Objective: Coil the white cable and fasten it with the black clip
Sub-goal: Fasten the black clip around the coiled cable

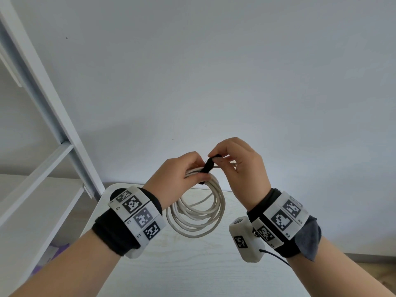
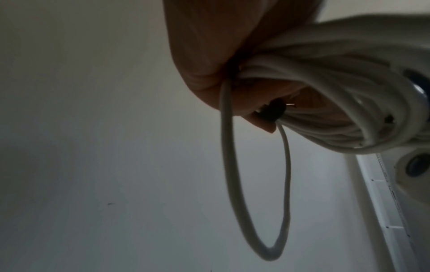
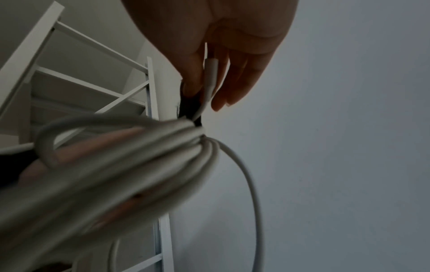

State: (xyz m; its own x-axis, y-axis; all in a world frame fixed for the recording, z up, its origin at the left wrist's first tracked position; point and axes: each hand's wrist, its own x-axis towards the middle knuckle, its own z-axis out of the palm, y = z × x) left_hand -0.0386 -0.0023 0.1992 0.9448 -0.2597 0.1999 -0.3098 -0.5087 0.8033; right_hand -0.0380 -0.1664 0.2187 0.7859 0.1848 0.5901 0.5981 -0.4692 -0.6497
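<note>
The white cable (image 1: 198, 213) hangs in several loops above the table, bunched at the top in my left hand (image 1: 182, 171), whose fingers curl round the bundle (image 2: 302, 73). A black clip (image 1: 209, 166) wraps the bunched strands just right of my left fingers. My right hand (image 1: 231, 161) pinches the clip's upper end between thumb and forefinger. In the right wrist view the black clip (image 3: 189, 104) sits beside a white cable plug (image 3: 210, 73) that lies along my right fingers. One loose loop (image 2: 256, 184) hangs below my left hand.
A pale wooden table (image 1: 192, 264) lies under both hands. A white shelving frame (image 1: 53, 116) with cross braces stands at the left against the plain grey wall (image 1: 214, 71). Each wrist carries a marker band with a camera block (image 1: 246, 241).
</note>
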